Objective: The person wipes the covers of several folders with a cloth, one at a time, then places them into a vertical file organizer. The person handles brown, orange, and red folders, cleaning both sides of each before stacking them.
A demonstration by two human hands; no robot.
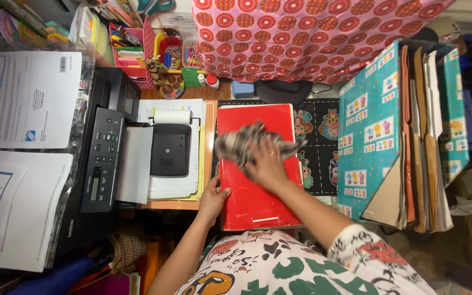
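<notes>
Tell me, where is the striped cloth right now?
The striped cloth lies on the red folder mid-desk, under the right hand, right of the black printer.

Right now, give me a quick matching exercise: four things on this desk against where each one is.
Things:
1. checked cloth
2. red folder
3. printer
4. teal patterned folder

Places:
A. far left of the desk
B. standing at the right
C. under the right hand
D. gripped at its edge by the left hand

Pairs: 1-C, 2-D, 3-A, 4-B
</notes>
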